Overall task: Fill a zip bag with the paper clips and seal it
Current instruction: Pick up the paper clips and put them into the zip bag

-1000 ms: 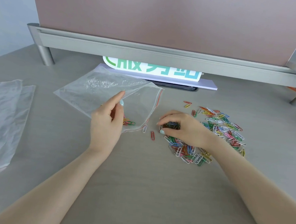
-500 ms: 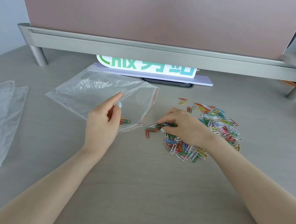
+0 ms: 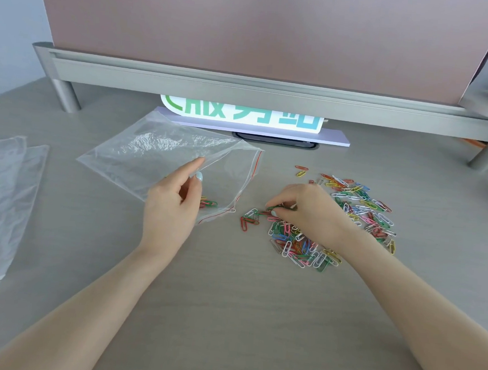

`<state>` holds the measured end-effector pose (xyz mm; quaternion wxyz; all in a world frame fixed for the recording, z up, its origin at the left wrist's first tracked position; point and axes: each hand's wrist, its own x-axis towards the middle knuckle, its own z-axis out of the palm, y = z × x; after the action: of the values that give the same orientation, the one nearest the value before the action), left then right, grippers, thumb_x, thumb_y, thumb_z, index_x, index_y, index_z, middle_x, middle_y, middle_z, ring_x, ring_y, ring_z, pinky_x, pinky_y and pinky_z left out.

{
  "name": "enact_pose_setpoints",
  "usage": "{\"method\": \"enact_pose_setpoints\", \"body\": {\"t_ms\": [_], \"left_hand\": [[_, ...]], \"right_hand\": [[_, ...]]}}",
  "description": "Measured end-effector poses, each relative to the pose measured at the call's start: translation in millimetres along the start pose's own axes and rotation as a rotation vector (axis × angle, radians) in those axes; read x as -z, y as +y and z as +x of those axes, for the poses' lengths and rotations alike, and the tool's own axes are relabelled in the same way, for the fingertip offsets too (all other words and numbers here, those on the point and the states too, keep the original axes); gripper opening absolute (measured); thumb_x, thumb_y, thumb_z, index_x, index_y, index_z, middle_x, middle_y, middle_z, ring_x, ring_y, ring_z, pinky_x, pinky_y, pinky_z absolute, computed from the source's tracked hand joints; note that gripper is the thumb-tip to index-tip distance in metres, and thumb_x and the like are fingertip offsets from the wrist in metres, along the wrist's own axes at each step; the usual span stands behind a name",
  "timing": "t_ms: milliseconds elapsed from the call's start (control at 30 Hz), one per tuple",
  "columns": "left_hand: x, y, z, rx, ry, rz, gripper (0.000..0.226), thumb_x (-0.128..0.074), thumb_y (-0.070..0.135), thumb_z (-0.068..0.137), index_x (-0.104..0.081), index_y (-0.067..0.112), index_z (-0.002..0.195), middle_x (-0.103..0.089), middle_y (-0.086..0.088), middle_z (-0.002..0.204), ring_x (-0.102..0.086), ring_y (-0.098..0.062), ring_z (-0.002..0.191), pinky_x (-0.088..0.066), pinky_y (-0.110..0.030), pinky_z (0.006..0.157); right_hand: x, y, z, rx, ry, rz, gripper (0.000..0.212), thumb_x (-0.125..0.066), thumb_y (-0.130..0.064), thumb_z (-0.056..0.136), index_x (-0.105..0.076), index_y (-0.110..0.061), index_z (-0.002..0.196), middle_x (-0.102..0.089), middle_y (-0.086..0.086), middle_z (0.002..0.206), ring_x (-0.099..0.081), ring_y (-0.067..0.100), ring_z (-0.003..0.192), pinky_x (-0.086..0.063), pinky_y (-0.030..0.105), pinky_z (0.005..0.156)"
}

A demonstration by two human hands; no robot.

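Clear zip bag (image 3: 164,156) open – coloured paper clips (image 3: 359,207) beside

White sign (image 3: 242,114) under the partition rail: green-to-teal lettering, top half cut off by rail. Lower parts look like "CHIX" followed by two or three characters, not legible. No other text readable.

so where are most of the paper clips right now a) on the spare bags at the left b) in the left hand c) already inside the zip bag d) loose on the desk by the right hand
d: most of the paper clips lie loose on the desk around the right hand; only a few show inside the zip bag, which the left hand holds open.
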<state>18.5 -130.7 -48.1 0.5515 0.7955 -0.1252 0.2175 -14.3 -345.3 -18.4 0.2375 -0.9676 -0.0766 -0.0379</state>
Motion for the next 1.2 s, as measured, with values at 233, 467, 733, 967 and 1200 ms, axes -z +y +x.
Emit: {"method": "enact_pose_setpoints", "body": {"t_ms": [233, 467, 733, 967, 1200], "left_hand": [[0, -2, 1, -0.003, 0.025, -0.013, 0.036, -0.047, 0.007, 0.092, -0.061, 0.024, 0.12, -0.038, 0.006, 0.053, -0.034, -0.01, 0.052, -0.034, -0.02, 0.057], [1, 0, 0, -0.041, 0.056, -0.04, 0.036, -0.045, 0.014, 0.088, -0.062, 0.027, 0.118, -0.037, 0.005, 0.052, -0.032, -0.008, 0.049, -0.033, -0.018, 0.052], [3, -2, 1, -0.056, 0.092, -0.017, 0.039, -0.044, 0.017, 0.085, -0.061, 0.028, 0.118, -0.048, 0.013, 0.055, -0.04, -0.007, 0.05, -0.037, -0.022, 0.055], [2, -3, 3, -0.058, 0.097, 0.005, 0.039, -0.041, 0.019, 0.087, -0.061, 0.025, 0.119, -0.055, 0.004, 0.063, -0.039, -0.007, 0.047, -0.035, -0.022, 0.054], [2, -6, 3, -0.043, 0.09, -0.017, 0.039, -0.041, 0.016, 0.086, -0.063, 0.028, 0.116, -0.04, 0.008, 0.049, -0.033, -0.011, 0.047, -0.031, -0.019, 0.05]], "right_hand": [[13, 4, 8, -0.218, 0.122, 0.417, 0.016, -0.066, -0.013, 0.081, -0.074, -0.022, 0.092, -0.073, -0.004, 0.081, -0.062, -0.002, 0.062, -0.046, 0.011, 0.062], [-6, -49, 47, -0.104, 0.035, 0.593, 0.019, -0.064, -0.008, 0.081, -0.073, -0.018, 0.094, -0.073, 0.014, 0.088, -0.062, 0.009, 0.07, -0.05, 0.032, 0.077], [-32, -97, 91, 0.026, -0.124, 0.248, 0.036, -0.046, 0.003, 0.076, -0.029, -0.011, 0.047, -0.025, 0.003, 0.053, -0.02, 0.014, 0.053, -0.018, 0.02, 0.042], [-31, -97, 90, 0.108, -0.159, 0.1, 0.044, -0.044, -0.002, 0.085, -0.021, -0.016, 0.05, -0.023, 0.0, 0.052, -0.018, 0.011, 0.05, -0.024, 0.021, 0.043], [-4, -71, 61, 0.112, -0.035, 0.2, 0.014, -0.056, -0.015, 0.087, -0.069, -0.012, 0.082, -0.058, -0.014, 0.069, -0.049, -0.008, 0.057, -0.037, 0.005, 0.059]]}}
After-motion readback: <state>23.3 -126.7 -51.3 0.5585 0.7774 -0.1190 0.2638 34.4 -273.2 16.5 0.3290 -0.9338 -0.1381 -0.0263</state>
